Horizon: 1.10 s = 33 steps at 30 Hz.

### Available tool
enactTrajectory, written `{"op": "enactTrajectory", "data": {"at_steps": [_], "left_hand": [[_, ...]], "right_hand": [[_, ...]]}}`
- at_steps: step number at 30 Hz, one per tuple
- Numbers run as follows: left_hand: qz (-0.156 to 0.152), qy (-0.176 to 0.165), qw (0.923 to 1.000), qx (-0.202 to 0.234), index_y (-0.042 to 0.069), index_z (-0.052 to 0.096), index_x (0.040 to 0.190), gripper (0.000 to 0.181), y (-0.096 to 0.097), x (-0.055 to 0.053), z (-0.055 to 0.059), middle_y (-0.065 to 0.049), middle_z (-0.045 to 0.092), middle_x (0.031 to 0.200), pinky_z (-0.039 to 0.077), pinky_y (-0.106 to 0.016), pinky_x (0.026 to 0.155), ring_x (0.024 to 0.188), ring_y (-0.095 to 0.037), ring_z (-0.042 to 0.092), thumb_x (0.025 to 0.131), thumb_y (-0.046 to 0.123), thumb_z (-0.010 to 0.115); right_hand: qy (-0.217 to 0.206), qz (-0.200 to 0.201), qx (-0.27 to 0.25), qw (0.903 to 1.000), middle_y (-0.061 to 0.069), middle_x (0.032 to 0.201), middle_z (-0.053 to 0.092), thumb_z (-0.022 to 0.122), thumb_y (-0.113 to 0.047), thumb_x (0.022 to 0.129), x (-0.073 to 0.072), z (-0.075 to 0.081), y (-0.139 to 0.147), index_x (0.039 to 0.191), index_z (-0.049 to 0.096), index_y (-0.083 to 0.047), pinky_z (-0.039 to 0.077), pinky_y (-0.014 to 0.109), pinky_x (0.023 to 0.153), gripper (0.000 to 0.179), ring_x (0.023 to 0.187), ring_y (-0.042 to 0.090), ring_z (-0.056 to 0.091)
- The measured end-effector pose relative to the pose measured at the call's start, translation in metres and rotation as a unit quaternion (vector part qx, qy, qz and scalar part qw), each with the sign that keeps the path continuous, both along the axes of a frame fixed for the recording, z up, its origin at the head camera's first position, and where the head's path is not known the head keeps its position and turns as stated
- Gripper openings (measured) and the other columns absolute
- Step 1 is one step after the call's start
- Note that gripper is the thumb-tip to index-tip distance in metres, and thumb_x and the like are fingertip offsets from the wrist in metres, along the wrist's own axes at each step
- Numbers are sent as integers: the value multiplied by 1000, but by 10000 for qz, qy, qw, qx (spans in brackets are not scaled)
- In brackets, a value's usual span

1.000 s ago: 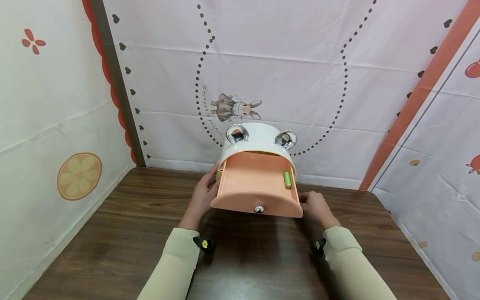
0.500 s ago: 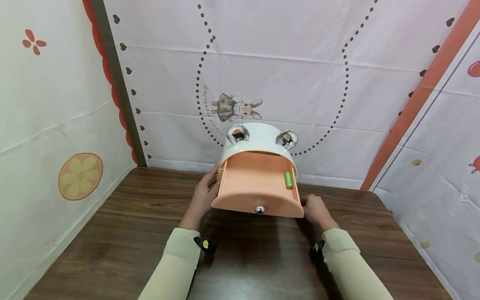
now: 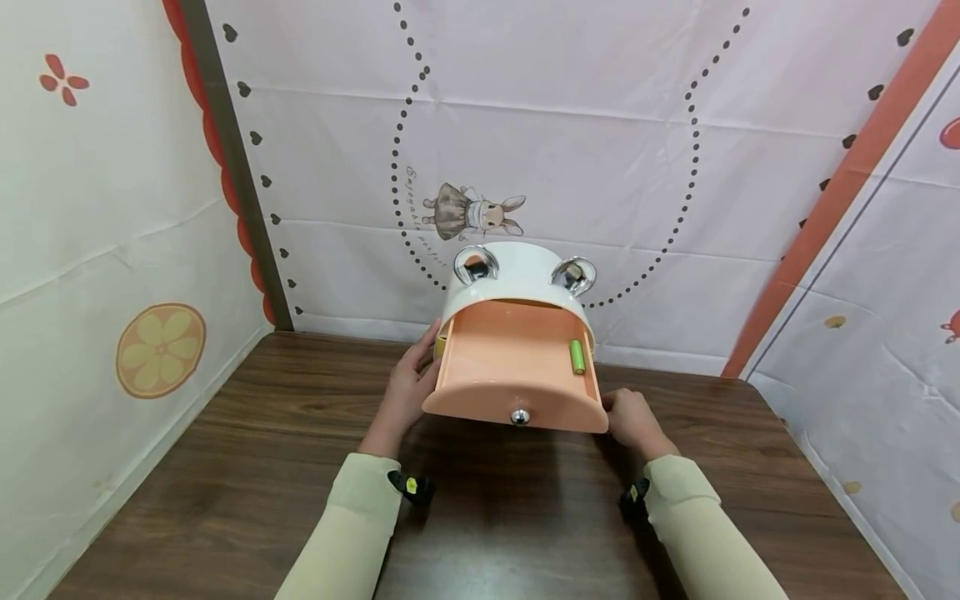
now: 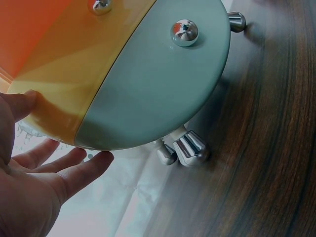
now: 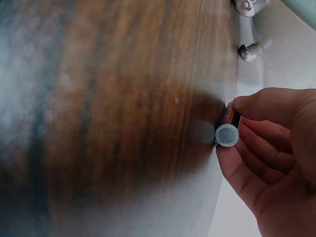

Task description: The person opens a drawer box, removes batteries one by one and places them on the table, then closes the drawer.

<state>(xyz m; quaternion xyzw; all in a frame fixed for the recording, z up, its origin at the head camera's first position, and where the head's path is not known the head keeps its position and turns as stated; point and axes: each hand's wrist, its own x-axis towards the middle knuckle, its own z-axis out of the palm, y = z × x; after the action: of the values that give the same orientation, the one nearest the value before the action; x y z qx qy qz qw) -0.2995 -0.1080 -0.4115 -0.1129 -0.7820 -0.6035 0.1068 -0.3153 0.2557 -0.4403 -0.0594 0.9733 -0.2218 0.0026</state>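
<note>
A frog-like white drawer box stands at the back of the table, its peach top drawer pulled out. Inside, along the drawer's right wall, lies a green battery. My left hand rests against the box's left side, fingers extended. In the left wrist view its thumb touches the yellow drawer front, its fingertips along the rim. Low at the box's right side, my right hand pinches a small battery between thumb and fingers, its grey round end showing, close over the tabletop.
A grey-green lower drawer front with a chrome knob sits below the yellow one. Chrome feet hold the box up. The dark wooden table meets a printed cloth behind.
My right hand has shifted very slightly, staying low beside the box. The left hand, the drawer and the green battery look unchanged; the head view has moved a little.
</note>
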Motion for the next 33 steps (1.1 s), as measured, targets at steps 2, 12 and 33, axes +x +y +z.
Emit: {"op": "enactTrajectory", "data": {"at_steps": [2,12,33], "left_hand": [[16,-11,10000,-28,43,33,148,56,0,0,0,-6,46,146,51,-48,94,131,-31,50,98,33,56],[-89,-137,9998,77,39,30,151,59,1,2,3,-8,40,151,46,-49,101,136,-33,45,98,31,55],[9,-51,10000,-56,49,32,146,56,0,-1,-1,-5,48,144,49,-47,98,128,-29,53,99,31,55]], "right_hand": [[-13,14,4,10000,5,81,72,65,-14,85,0,0,0,100,77,-7,48,31,61,20,66,16,55],[-73,-47,-86,9999,3,74,69,65,-15,86,3,1,-1,97,77,-8,44,29,56,18,62,16,52],[41,69,-409,9991,11,100,72,59,-24,95,12,18,8,115,70,-5,54,35,65,30,79,18,67]]}}
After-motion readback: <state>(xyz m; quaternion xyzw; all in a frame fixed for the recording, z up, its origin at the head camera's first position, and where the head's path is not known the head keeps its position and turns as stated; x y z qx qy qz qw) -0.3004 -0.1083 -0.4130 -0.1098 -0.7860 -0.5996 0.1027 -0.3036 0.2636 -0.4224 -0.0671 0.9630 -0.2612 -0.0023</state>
